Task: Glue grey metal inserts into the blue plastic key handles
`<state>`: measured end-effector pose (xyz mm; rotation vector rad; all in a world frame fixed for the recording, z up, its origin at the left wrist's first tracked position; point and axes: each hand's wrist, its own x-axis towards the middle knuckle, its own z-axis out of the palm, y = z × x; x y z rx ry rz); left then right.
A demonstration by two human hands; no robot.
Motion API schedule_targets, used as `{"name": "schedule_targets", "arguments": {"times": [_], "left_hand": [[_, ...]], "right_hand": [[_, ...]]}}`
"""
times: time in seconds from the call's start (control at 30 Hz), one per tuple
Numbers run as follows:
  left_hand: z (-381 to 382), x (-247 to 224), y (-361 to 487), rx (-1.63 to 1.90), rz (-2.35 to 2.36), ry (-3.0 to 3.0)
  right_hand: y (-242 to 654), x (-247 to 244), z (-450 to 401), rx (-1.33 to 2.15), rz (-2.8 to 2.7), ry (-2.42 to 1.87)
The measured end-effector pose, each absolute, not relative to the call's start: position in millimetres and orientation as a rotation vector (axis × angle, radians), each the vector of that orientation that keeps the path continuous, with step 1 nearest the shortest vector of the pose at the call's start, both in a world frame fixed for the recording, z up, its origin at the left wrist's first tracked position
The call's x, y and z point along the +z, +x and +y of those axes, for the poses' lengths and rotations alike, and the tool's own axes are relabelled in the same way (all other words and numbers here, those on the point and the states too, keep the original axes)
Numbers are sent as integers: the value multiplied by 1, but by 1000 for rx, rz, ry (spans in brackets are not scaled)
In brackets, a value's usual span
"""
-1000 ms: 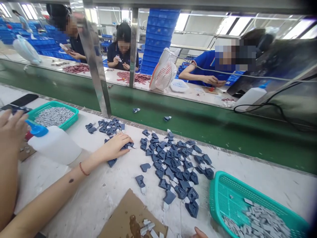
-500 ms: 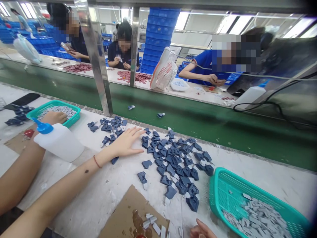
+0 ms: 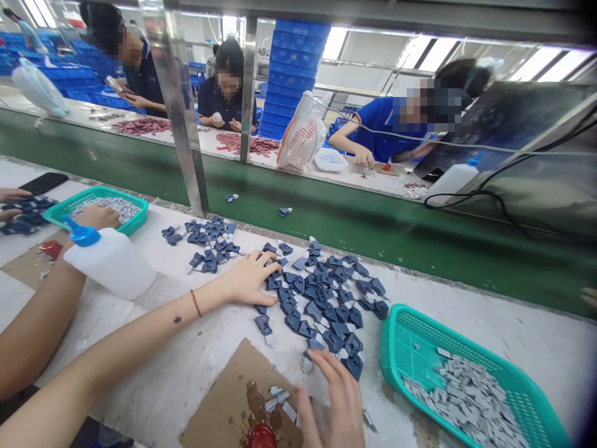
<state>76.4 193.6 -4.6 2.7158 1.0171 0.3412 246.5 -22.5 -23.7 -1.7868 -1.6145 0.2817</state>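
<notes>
My left hand (image 3: pixel 252 277) lies with fingers spread at the left edge of a pile of dark blue, angular plastic pieces (image 3: pixel 321 280) with pale grey tabs. Its fingertips touch some of them. At the pile's near end is my right hand (image 3: pixel 333 392), fingers apart, fingertips over one of the pieces. Beside it is a brown cardboard sheet (image 3: pixel 209 407) with wet glue-like stains, several small grey strips (image 3: pixel 277 398) and a round red thing (image 3: pixel 262 435). A smaller group of blue pieces (image 3: pixel 209 233) lies beyond my left wrist.
A green basket (image 3: pixel 389 342) of grey strips stands at right. At left are a white squeeze bottle (image 3: pixel 116 261) and another green basket (image 3: pixel 142 214), with a co-worker's hand (image 3: pixel 100 216) in it. Beyond a green strip (image 3: pixel 326 218), people work behind metal posts (image 3: pixel 180 106).
My right hand has come up from the bottom edge to the pile's near end. My left hand has moved slightly right and down, against the pieces. The view has shifted a little.
</notes>
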Motion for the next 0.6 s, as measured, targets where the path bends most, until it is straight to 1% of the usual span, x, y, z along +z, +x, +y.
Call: {"name": "schedule_targets", "arguments": {"times": [0.07, 0.17, 0.33, 0.6], "left_hand": [[187, -5, 75, 352, 1063, 2716], [180, -7, 78, 347, 1096, 2722], [180, -8, 85, 303, 1058, 2754], [179, -6, 85, 300, 1083, 2775]], "right_hand": [[240, -17, -4, 321, -1840, -1739], [233, -14, 22, 293, -2011, -1764], [235, -28, 44, 128, -2081, -1860], [248, -39, 50, 56, -2061, -1912]]}}
